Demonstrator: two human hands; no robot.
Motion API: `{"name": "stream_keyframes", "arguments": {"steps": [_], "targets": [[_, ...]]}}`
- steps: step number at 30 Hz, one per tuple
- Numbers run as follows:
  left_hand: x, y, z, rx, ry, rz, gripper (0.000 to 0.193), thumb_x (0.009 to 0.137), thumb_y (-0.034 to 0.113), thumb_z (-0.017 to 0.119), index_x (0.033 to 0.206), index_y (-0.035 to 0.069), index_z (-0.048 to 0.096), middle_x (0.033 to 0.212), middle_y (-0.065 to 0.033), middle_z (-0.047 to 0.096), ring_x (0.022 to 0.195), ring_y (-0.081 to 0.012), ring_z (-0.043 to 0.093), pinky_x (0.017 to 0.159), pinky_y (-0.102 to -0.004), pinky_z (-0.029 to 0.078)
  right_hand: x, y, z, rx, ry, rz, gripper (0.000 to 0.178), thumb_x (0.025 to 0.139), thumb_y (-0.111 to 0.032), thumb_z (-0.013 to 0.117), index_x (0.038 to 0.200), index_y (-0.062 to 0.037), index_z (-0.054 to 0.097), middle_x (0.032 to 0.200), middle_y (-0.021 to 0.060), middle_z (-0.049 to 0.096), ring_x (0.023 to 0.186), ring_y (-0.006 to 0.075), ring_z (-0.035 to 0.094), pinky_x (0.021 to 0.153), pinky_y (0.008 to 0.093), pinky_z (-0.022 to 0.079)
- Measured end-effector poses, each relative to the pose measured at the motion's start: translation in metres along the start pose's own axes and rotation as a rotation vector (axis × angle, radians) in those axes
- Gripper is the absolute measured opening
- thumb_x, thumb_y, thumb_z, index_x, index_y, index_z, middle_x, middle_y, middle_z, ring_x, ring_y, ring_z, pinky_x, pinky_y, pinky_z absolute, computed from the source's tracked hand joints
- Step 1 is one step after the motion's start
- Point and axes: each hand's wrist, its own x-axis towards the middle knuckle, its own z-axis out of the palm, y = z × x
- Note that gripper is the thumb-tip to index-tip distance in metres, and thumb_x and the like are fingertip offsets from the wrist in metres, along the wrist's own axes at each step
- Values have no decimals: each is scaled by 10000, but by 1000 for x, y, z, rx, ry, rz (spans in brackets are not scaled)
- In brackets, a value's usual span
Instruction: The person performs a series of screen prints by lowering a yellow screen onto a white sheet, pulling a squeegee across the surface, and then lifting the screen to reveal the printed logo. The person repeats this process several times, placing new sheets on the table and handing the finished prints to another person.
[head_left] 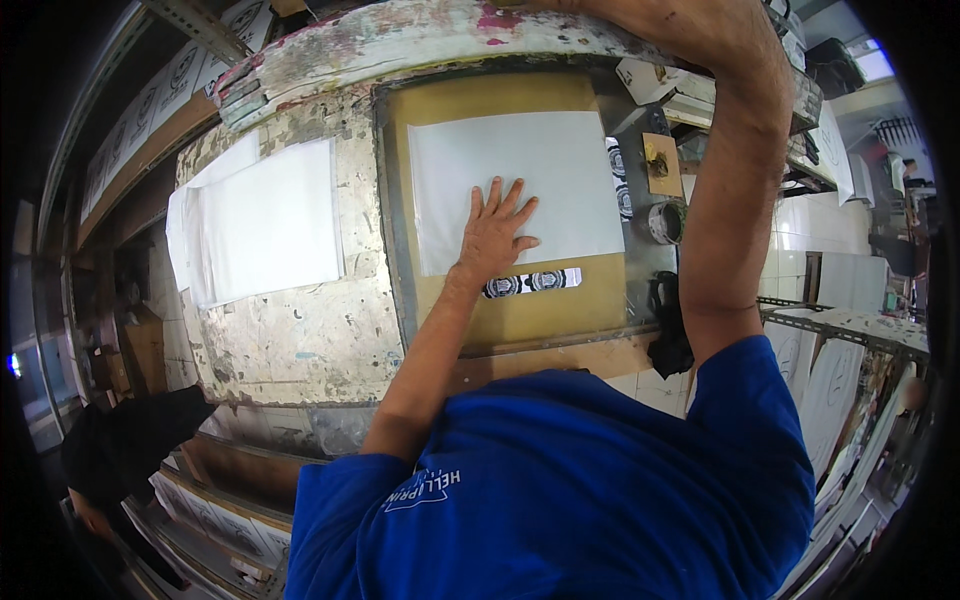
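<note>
My left hand (492, 235) lies flat on a white sheet (560, 160), fingers spread. The sheet rests on a yellowish-brown board (560, 310) set in a dark-edged bed. Two printed black-and-white strips lie by the sheet: one strip (533, 283) along its near edge, the other strip (619, 180) along its right edge. My right arm reaches up and across to a paint-stained frame (420, 40) raised over the far side. There my right hand (640, 12) grips the frame's upper edge, its fingers partly cut off by the picture's top.
A stack of white sheets (265, 225) lies on the stained worktable (300, 350) to the left. Right of the board are a roll of tape (665, 222), a small brown card (661, 165) and a black cloth (668, 325). Someone in dark clothing (130, 440) is at the lower left.
</note>
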Motion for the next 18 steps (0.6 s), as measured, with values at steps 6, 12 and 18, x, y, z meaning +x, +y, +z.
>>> {"name": "stream_keyframes", "arguments": {"steps": [6, 12, 18], "targets": [[-8, 6, 2, -3, -16, -24, 684, 874, 478, 712, 1475, 190, 559, 1652, -89, 338, 1551, -389, 201, 1251, -631, 125, 2, -1, 1, 8, -29, 34, 604, 742, -485, 895, 1113, -22, 782, 967, 139, 786, 834, 229, 726, 812, 349, 572], [-16, 12, -1, -15, -3, -4, 678, 867, 472, 718, 1465, 186, 571, 1643, -94, 355, 1547, -380, 220, 1252, -629, 135, 1, 1, 3, -19, 1, 4, 602, 739, -483, 900, 1102, -18, 783, 966, 145, 784, 836, 239, 726, 823, 360, 572], [-16, 12, 3, -21, 32, 9, 696, 874, 478, 717, 1478, 175, 552, 1648, -88, 346, 1547, -380, 218, 1252, -631, 120, 1, 1, 3, -46, 8, -3, 608, 734, -488, 903, 1098, -16, 784, 964, 143, 785, 838, 236, 726, 827, 356, 571]]}}
